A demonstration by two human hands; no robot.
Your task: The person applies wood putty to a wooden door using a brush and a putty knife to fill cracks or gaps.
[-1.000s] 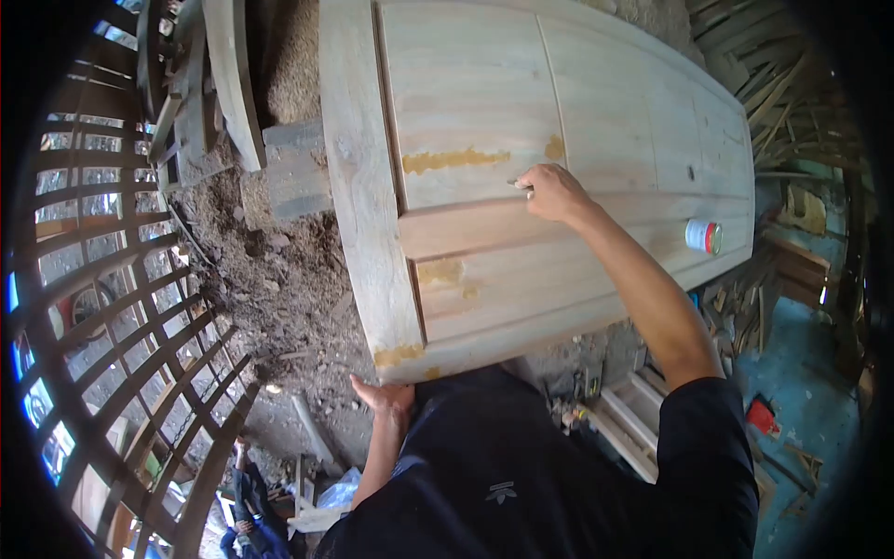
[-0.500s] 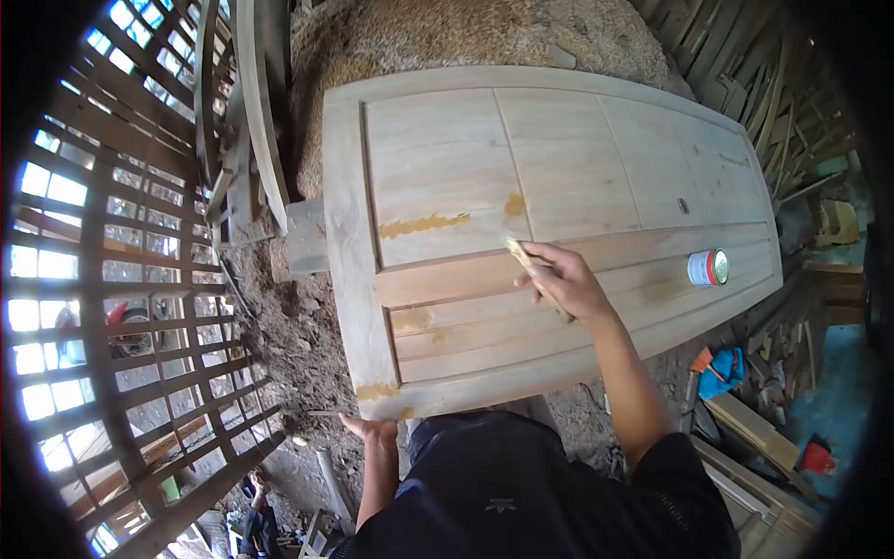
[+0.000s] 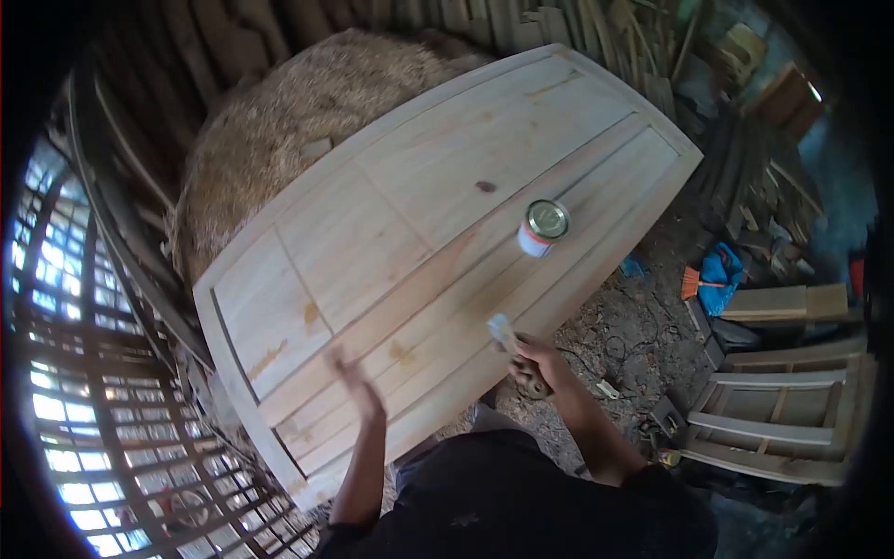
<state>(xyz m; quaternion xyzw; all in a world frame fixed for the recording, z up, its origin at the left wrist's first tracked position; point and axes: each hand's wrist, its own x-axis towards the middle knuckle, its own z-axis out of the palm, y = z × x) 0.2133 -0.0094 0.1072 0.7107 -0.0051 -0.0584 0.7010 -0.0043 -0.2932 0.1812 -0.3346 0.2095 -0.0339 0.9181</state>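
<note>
A pale wooden door (image 3: 372, 233) lies flat in front of me, with yellow filler patches near its closer end. My right hand (image 3: 540, 359) is off the door's near edge and grips a putty knife (image 3: 503, 331) whose blade points up toward the door. My left hand (image 3: 358, 387) is raised over the lower panels, fingers spread and blurred, holding nothing. A small round tin (image 3: 542, 226) with a white and red side stands on the door, beyond the right hand.
A big mound of sawdust (image 3: 298, 121) rises behind the door. Wooden lattice frames (image 3: 84, 354) stand at the left. At the right lie a panelled door piece (image 3: 782, 410), planks, a blue cloth (image 3: 722, 279) and an orange brush on the dirt floor.
The view has swung right and the door now looks diagonal. My right hand came off the panel with the putty knife to the door's edge. My left hand left the near corner and rose over the door.
</note>
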